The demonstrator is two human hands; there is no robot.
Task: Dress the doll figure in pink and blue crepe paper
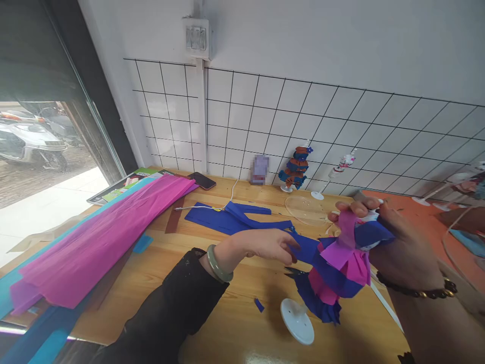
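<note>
My right hand (pixel 397 237) is closed around the top of a doll-like figure (pixel 337 263) dressed in tiers of blue, pink and purple crepe paper. The figure is tilted, and its round white base (pixel 297 321) hangs over the table at lower left. My left hand (pixel 269 245), with a pale green bangle on the wrist, reaches towards the figure. Its fingers are loosely bent and apart, with nothing visible in them. Beyond it lies a blue paper strip (pixel 306 247). Just below its fingertips, a dark pointed piece sticks out beside the figure's lower skirt.
Blue strips (pixel 208 218) and a white cable (pixel 200 207) lie on the wooden table (pixel 162 268). Pink paper (pixel 106 242) covers the left side, near a phone (pixel 203 180). Decorated stands (pixel 297 169) line the tiled wall. Another person's hand (pixel 460 220) is at far right.
</note>
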